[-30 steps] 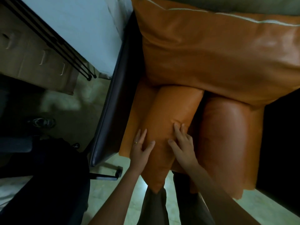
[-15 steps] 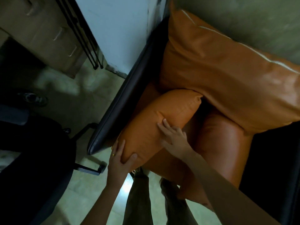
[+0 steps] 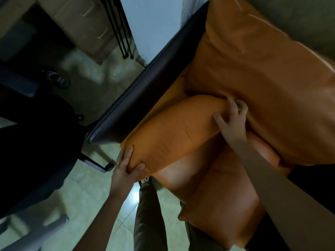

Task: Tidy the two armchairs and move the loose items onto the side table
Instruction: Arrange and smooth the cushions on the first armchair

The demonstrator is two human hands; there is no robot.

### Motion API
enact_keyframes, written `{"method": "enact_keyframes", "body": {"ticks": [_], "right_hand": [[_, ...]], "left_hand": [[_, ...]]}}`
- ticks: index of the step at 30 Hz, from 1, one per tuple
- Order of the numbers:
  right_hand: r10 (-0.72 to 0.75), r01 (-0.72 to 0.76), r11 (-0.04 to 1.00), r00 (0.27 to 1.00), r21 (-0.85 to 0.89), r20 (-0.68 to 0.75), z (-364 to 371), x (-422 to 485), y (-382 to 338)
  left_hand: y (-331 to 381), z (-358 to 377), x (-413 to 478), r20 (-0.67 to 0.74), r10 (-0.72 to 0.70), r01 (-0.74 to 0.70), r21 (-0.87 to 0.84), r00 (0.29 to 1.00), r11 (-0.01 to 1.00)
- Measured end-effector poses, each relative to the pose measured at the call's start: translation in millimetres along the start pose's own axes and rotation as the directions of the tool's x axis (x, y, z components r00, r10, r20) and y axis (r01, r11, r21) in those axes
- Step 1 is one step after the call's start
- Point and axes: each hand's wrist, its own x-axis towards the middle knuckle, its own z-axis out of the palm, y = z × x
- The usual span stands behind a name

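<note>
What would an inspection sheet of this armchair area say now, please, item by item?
Surface: orange seat cushion of the armchair, partly covered.
Job's things: small orange cushion lying across the seat; large back cushion behind it.
Clutter: nothing seen on the seat.
Grippers: left hand grips the small cushion's near corner; right hand grips its far end against the back cushion.
Cables: nothing seen.
Surroundings: dark armrest, black office chair, tiled floor, black thin legs beside a white wall.
</note>
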Motion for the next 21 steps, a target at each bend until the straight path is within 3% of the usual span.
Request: {"method": "enact_keyframes", "body": {"ticks": [5, 10, 14, 17, 19, 21], "right_hand": [[0.041, -0.044, 0.992, 0.999, 0.118, 0.028, -14, 16, -7], [-0.155, 0.146, 0.983, 0.985, 0.111, 0.079, -11, 19, -48], [-0.294, 0.277, 0.955, 0.934, 0.109, 0.205, 9, 44, -103], [-0.226, 0.246, 0.969, 0.898, -0.006, 0.378, 24, 60, -112], [-0.173, 0.264, 0.95, 0.889, -0.166, 0.425, 31, 62, -100], [-0.16, 0.266, 0.944, 0.889, -0.198, 0.429, 37, 53, -83]], "left_hand": [[0, 25, -21, -0.11, -0.015, 0.006, -0.082, 0.994, 0.997], [-9, 28, -44, -0.154, -0.076, 0.045, -0.194, 0.985, 0.98], [-10, 10, -44, -0.126, -0.153, 0.104, -0.326, 0.98, 0.94], [-6, -17, -10, -0.039, -0.112, 0.098, -0.258, 0.993, 0.961], [-7, -32, 8, -0.02, -0.067, 0.064, -0.148, 0.998, 0.987], [-11, -41, 10, -0.034, -0.047, 0.043, -0.113, 0.998, 0.993]]}}
